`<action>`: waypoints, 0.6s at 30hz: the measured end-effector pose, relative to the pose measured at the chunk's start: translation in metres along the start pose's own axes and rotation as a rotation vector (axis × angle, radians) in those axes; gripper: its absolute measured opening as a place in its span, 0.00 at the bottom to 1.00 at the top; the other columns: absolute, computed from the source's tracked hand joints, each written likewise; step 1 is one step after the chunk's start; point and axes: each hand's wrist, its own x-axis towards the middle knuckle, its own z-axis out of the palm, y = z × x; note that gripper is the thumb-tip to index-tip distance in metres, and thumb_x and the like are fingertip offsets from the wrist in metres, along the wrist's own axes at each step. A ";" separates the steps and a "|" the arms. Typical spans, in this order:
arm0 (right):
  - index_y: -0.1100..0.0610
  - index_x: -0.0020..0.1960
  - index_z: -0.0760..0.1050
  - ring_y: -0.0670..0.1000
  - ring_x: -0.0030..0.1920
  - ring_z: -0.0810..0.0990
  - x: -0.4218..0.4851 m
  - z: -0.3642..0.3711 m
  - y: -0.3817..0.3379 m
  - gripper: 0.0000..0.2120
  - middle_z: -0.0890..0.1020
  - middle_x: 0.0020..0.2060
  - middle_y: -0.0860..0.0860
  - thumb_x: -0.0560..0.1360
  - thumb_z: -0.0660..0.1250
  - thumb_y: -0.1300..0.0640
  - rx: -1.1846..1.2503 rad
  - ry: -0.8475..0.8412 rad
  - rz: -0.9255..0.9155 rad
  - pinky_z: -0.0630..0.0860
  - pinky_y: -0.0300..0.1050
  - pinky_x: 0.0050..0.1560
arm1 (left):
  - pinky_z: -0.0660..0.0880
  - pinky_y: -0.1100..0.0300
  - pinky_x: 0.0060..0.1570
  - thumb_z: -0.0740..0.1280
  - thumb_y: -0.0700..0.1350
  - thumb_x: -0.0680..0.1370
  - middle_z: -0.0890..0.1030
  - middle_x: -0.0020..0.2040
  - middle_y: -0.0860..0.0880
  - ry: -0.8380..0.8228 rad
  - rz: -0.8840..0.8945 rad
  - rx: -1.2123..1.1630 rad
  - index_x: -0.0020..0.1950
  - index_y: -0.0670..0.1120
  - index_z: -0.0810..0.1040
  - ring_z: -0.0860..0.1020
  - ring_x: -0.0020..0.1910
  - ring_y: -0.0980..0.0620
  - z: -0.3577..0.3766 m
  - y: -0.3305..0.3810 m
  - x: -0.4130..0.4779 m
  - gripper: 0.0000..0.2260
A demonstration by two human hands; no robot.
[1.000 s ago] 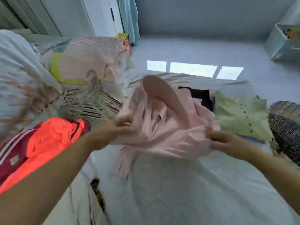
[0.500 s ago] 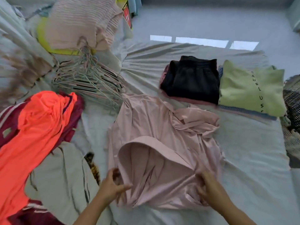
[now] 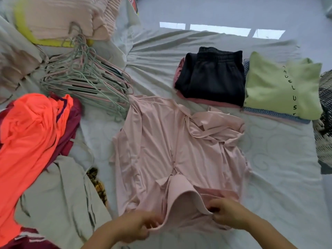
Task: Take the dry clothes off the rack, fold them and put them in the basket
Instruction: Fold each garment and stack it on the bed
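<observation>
A pale pink hooded jacket (image 3: pixel 161 146) lies spread on the bed, its hood at the near end. My left hand (image 3: pixel 138 225) pinches the hood's near left edge. On the hood's right edge, my right hand (image 3: pixel 226 215) grips the rim. Folded clothes sit at the back right: black trousers (image 3: pixel 212 78) on a pink piece, and a green top (image 3: pixel 280 87) on a blue-patterned piece. No basket or rack is in view.
A heap of pastel hangers (image 3: pixel 86 81) lies back left. An orange garment (image 3: pixel 30 137) over maroon clothes fills the left, with a grey garment (image 3: pixel 59 200) near it. A pink ribbed top (image 3: pixel 71 15) sits on something yellow at far left. The grey sheet (image 3: pixel 278 177) covers the bed.
The pink jacket went from held up in the air to lying spread on the bed. Both hands moved nearer to me and closer together along the hood's edge.
</observation>
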 end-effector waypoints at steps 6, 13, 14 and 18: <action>0.44 0.49 0.74 0.37 0.50 0.76 -0.002 -0.025 0.034 0.17 0.79 0.52 0.48 0.70 0.69 0.64 0.311 0.408 0.079 0.72 0.31 0.46 | 0.67 0.77 0.51 0.69 0.51 0.72 0.74 0.56 0.63 -0.111 -0.063 -0.143 0.63 0.61 0.70 0.73 0.57 0.64 -0.014 0.006 0.011 0.21; 0.59 0.54 0.79 0.54 0.53 0.76 0.042 -0.024 0.037 0.09 0.73 0.49 0.49 0.75 0.65 0.64 0.136 0.678 0.218 0.67 0.40 0.50 | 0.73 0.65 0.49 0.71 0.71 0.57 0.80 0.52 0.52 0.156 -0.027 -0.577 0.57 0.49 0.78 0.78 0.47 0.60 -0.055 0.009 0.026 0.37; 0.59 0.54 0.79 0.53 0.53 0.76 0.049 -0.024 0.030 0.09 0.74 0.48 0.49 0.75 0.64 0.64 0.133 0.693 0.205 0.67 0.40 0.49 | 0.73 0.64 0.53 0.72 0.71 0.56 0.80 0.56 0.51 0.166 -0.026 -0.670 0.59 0.50 0.77 0.78 0.52 0.58 -0.063 0.011 0.029 0.38; 0.57 0.58 0.78 0.47 0.55 0.73 0.072 -0.019 -0.014 0.11 0.73 0.50 0.46 0.78 0.62 0.58 0.272 0.558 0.051 0.65 0.32 0.53 | 0.68 0.59 0.66 0.69 0.61 0.68 0.78 0.62 0.52 -0.281 -0.048 -0.452 0.64 0.52 0.75 0.75 0.60 0.56 -0.069 0.048 0.045 0.27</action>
